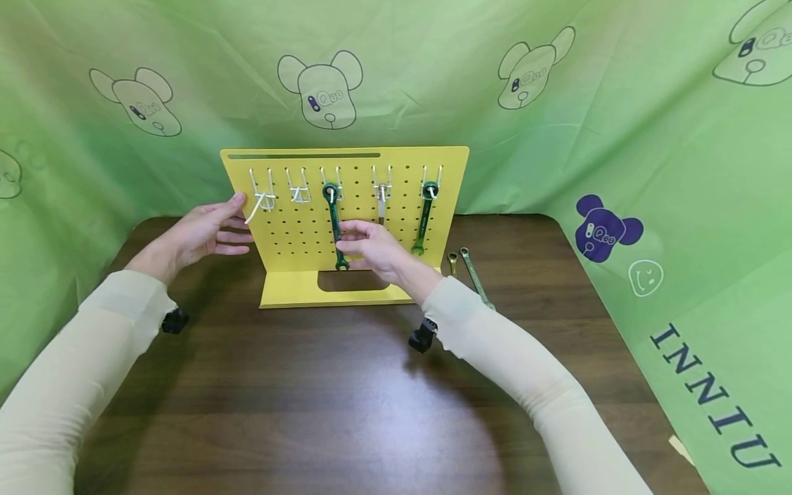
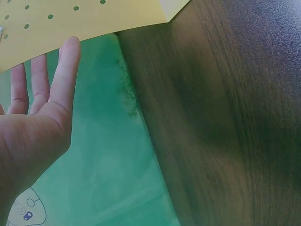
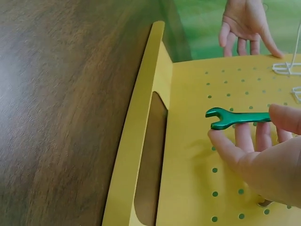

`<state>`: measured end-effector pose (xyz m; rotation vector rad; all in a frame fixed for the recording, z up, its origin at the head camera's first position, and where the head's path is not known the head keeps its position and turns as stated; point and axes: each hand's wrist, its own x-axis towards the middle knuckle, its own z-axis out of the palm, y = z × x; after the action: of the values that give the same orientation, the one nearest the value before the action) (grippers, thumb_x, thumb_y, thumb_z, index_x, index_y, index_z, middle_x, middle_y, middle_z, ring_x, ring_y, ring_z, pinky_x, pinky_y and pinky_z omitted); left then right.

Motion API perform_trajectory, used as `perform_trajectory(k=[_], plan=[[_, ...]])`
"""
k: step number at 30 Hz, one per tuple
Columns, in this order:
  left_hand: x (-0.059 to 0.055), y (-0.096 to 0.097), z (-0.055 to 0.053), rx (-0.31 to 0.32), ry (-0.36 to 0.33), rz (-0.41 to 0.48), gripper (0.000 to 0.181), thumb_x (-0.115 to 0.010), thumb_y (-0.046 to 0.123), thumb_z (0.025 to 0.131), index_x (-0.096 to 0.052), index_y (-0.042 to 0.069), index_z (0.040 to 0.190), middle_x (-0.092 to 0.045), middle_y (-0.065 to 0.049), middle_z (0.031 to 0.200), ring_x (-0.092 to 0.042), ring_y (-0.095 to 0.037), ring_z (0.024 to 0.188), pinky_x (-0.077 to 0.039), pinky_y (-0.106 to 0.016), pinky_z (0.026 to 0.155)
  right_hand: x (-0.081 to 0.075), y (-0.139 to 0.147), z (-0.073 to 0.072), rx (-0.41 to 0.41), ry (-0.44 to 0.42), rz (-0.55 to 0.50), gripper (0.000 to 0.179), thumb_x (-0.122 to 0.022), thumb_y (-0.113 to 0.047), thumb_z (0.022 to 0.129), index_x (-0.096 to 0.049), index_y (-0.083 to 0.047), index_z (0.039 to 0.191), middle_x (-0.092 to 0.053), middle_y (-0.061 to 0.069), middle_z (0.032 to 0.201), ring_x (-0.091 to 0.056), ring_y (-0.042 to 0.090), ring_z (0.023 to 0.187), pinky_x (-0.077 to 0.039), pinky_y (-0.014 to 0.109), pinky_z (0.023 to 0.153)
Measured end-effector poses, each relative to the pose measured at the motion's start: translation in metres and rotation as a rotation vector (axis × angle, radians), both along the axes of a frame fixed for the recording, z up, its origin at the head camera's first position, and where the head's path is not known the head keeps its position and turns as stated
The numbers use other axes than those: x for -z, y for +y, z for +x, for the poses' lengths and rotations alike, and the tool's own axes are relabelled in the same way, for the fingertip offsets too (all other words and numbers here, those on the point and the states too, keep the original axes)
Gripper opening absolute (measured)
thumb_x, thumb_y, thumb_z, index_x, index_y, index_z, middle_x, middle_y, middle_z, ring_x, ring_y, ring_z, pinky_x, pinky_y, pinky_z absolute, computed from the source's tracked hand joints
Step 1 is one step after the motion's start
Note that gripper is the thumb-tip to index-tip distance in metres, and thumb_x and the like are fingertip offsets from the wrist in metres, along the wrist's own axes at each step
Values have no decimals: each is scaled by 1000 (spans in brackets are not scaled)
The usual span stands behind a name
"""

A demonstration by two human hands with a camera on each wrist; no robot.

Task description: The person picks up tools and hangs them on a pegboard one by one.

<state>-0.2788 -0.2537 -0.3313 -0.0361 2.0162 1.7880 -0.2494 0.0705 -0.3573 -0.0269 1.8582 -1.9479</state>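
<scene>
A yellow pegboard (image 1: pixel 297 240) stands upright on the table, with white hooks along its upper part. A green combination wrench (image 1: pixel 335 223) hangs by its ring end on the middle hook. My right hand (image 1: pixel 377 251) pinches its lower shank between thumb and fingers; the open jaw end of this wrench (image 3: pixel 223 117) sticks out past the fingers in the right wrist view. At the board's left edge is my left hand (image 1: pixel 201 234), thumb at the edge and fingers extended, their tips partly hidden behind the board (image 2: pixel 94 19) in the left wrist view.
Another green wrench (image 1: pixel 424 216) hangs on the rightmost hook, and a silver one (image 1: pixel 381 206) on the hook between. Two hooks at left, one white hook (image 1: pixel 262 199) jutting forward, hold nothing. Two wrenches, one silver (image 1: pixel 475 275), lie on the table right of the board. Green cloth surrounds the table.
</scene>
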Motion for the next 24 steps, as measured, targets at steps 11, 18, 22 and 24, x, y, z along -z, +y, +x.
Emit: perform_trajectory(k=[11, 18, 22, 24], plan=[[0, 1, 0, 1, -4, 6, 72, -58, 63, 93, -47, 5, 136, -56, -9, 123, -69, -23, 103, -55, -46, 99, 1, 3, 2, -33, -22, -4, 50, -61, 0, 100, -49, -9, 147, -55, 12, 138, -51, 29, 131, -40, 53, 116], [-1, 0, 0, 1, -3, 6, 73, -57, 62, 93, -47, 5, 137, -57, -8, 122, -69, -23, 103, -56, -47, 99, 0, 8, 7, -57, -32, 5, 53, -61, -1, 100, -48, -14, 150, -51, 11, 146, -48, 29, 136, -35, 56, 118], [-2, 0, 1, 4, -4, 1, 75, -57, 62, 94, -45, 4, 140, -55, -10, 125, -68, -23, 104, -56, -46, 99, -2, 10, 8, -72, -12, 15, 53, -60, -1, 100, -48, -15, 150, -51, 11, 147, -47, 28, 137, -34, 56, 119], [-2, 0, 1, 5, -5, -2, 76, -56, 63, 94, -44, 4, 140, -53, -11, 127, -68, -22, 104, -56, -46, 99, -1, 12, 9, -79, -2, 24, 53, -60, -1, 100, -48, -15, 150, -51, 11, 147, -46, 28, 138, -34, 55, 119]])
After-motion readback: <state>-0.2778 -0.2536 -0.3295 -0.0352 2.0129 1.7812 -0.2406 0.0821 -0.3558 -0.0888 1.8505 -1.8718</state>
